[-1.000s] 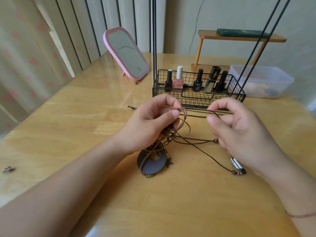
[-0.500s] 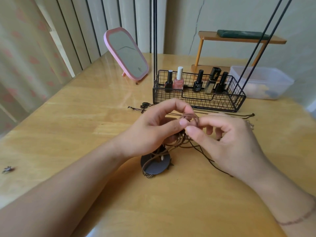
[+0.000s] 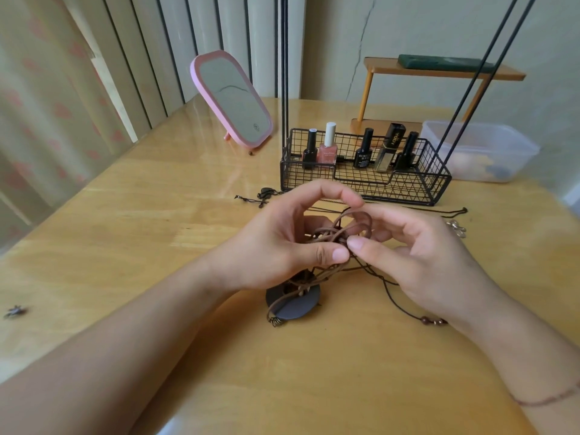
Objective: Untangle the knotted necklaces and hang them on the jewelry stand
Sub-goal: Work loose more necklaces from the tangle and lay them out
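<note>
A knot of brown and black cord necklaces [image 3: 342, 233] is lifted just above the wooden table [image 3: 157, 215] at the centre. My left hand [image 3: 282, 243] holds the tangle, thumb and fingers curled round the cords. My right hand [image 3: 411, 249] pinches a brown loop at the top of the knot. A dark round pendant [image 3: 293, 301] hangs from the cords and lies on the table below my left hand. A beaded cord end [image 3: 434, 321] trails out under my right wrist. The jewelry stand [image 3: 364, 180], a black wire basket with tall rods, stands just behind my hands.
Nail polish bottles [image 3: 328, 146] fill the basket. A pink mirror [image 3: 233, 98] leans at the back left. A clear plastic box [image 3: 480, 152] and a small wooden shelf [image 3: 439, 70] are at the back right. Loose black cords [image 3: 260, 196], a silver charm [image 3: 456, 229] and a small trinket [image 3: 14, 310] lie about.
My right hand moved left from the stretched black cord to meet my left hand at the knot. The tangle now sits bunched between both hands.
</note>
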{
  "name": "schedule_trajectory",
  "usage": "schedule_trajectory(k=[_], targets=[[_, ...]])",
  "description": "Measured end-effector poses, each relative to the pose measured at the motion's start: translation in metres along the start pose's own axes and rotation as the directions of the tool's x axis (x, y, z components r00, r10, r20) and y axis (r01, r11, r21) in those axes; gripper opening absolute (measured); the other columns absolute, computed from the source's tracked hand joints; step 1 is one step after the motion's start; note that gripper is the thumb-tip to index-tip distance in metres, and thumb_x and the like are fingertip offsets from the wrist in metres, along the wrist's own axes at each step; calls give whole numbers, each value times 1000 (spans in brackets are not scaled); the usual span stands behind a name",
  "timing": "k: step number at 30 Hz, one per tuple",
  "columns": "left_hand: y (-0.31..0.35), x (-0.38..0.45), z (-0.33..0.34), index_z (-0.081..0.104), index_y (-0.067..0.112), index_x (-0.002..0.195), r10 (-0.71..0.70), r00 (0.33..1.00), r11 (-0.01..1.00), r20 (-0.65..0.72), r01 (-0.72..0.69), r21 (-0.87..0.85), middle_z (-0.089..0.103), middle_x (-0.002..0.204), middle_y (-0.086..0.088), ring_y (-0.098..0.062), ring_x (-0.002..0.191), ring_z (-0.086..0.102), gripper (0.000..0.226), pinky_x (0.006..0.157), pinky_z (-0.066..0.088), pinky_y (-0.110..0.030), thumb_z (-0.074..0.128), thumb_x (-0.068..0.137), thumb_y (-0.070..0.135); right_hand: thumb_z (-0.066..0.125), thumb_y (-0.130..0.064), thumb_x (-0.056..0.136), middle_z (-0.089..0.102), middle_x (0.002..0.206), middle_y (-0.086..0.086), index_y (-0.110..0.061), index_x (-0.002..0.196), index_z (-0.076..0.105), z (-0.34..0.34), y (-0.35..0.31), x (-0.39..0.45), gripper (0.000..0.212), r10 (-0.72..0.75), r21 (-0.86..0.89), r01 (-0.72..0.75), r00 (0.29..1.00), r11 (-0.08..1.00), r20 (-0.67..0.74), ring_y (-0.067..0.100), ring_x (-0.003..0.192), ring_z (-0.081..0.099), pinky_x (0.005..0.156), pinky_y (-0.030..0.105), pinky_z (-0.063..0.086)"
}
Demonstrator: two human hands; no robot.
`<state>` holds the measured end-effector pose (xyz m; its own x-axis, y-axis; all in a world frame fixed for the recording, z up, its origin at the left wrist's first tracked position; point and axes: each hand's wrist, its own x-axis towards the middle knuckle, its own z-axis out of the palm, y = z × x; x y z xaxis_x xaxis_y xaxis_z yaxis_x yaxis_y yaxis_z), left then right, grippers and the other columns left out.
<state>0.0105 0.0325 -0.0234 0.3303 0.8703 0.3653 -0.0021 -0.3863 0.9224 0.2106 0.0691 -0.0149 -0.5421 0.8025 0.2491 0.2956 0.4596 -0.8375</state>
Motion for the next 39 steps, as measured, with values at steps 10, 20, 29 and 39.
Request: schedule_trajectory(k=[10,20,29,39], targets=[[0,1,0,60,14,108,-65,998,998,-3,65,13,63,96,3,-12,79,62,38,74,52,-23,77,77,3,76,-34,84,75,85,-7,-26,83,74,-1,1,3,8,-49,100,50,999,994,-10,9,80,67,74,25,52],[2,-1,-7,58,6,107,-25,1000,1000,-16,25,10,52,79,-7,-10,72,51,18,70,44,-18,57,91,-1,57,-23,92,67,81,-2,-15,90,64,-3,-10,-1,11,29,455,-27,1000,890,3,14,76,63,63,32,54],[8,-6,-23,54,8,68,-62,989,894,-132,114,433,43,60,-7,-14,57,36,38,54,31,-22,75,87,34,38,-42,92,64,69,-8,-23,78,65,-16,-14,4,35,123,700,28,979,714,-164,9,68,64,66,29,56],[10,4,-8,39,22,47,-203,955,935,-218,123,-332,34,43,-2,-25,48,51,63,64,43,-37,23,90,65,19,-58,103,62,88,6,-16,93,61,-27,-26,10,60,187,938,-145,978,315,89,21,72,60,71,36,53]])
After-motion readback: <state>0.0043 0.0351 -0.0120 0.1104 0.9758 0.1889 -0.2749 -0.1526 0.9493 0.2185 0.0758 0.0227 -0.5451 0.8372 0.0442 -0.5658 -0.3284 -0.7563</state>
